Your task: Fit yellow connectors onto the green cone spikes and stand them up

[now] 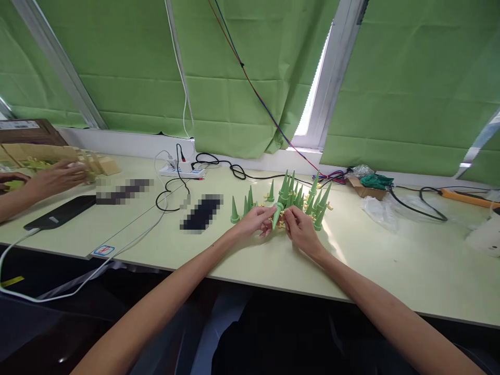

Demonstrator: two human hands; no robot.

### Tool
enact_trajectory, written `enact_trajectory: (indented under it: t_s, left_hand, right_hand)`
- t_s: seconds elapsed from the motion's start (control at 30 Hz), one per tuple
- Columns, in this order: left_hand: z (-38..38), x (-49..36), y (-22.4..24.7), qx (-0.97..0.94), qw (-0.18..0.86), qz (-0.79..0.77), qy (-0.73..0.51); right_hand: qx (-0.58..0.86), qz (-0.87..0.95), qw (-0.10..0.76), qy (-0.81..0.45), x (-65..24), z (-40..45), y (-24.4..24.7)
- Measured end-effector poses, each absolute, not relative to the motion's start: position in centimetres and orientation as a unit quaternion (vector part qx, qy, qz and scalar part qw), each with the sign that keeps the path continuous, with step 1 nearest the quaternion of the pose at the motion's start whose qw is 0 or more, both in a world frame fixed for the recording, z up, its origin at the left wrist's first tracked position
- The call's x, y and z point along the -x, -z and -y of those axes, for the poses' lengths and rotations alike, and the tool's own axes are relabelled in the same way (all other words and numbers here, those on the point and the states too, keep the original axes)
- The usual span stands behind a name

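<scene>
My left hand [254, 221] is closed on a small green cone [277, 216], its point tilted down toward me. Close against the cone's right side, my right hand [301, 230] is closed in a pinch; what sits between its fingertips is too small and hidden to make out. Just behind both hands stands a cluster of several similar green cones [287, 188], most of them upright on the table. Small yellow pieces [329, 206] show among them and at their right edge. One green cone [234, 211] stands at the cluster's left end.
Left of the cones lies a blurred dark object [201, 212]. A power strip [183, 171] with black and white cables is at the back. At right are a small cardboard box [367, 187] and clear plastic bags [380, 212]. Another person's hand [58, 178] works at far left.
</scene>
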State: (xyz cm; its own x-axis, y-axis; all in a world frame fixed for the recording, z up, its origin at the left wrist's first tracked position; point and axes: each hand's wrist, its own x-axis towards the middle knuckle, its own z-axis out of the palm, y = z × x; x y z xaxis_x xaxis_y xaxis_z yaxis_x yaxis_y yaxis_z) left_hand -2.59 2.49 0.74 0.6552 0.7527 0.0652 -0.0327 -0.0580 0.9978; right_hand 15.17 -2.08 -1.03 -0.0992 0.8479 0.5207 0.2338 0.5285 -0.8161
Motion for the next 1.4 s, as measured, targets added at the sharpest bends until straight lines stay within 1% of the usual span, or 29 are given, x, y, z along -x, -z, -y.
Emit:
enact_trajectory:
  t_s: [0.3, 0.5, 0.8, 1.1, 1.2, 1.3, 1.4]
  left_hand:
    - [-1.4, 2.7, -1.5, -0.692, 0.576, -0.256, -0.351]
    - [-1.8, 2.8, -1.5, -0.732, 0.531, -0.252, -0.345]
    - [-1.8, 2.7, -1.5, -0.742, 0.503, -0.267, -0.352]
    - [-2.1, 2.6, -1.2, -0.706, 0.529, -0.294, -0.369]
    - [-2.2, 2.4, -1.2, -0.679, 0.568, -0.303, -0.354]
    - [-2.3, 2.2, -1.1, -0.654, 0.619, -0.293, -0.322]
    - [-2.5, 2.2, -0.8, -0.642, 0.644, -0.278, -0.310]
  right_hand:
    - [0.418, 0.682, 0.537, -0.269, -15.0, 2.0, 1.0]
    - [0.425, 0.683, 0.531, -0.265, -15.0, 1.8, 1.1]
    - [0.444, 0.681, 0.525, -0.251, -15.0, 1.7, 1.2]
    - [0.421, 0.663, 0.559, -0.265, -15.1, 2.0, 0.9]
    - [0.407, 0.669, 0.559, -0.271, -15.1, 2.1, 0.8]
    - [0.400, 0.687, 0.540, -0.277, -15.1, 2.2, 0.6]
    - [0.401, 0.696, 0.525, -0.281, -15.0, 2.3, 0.5]
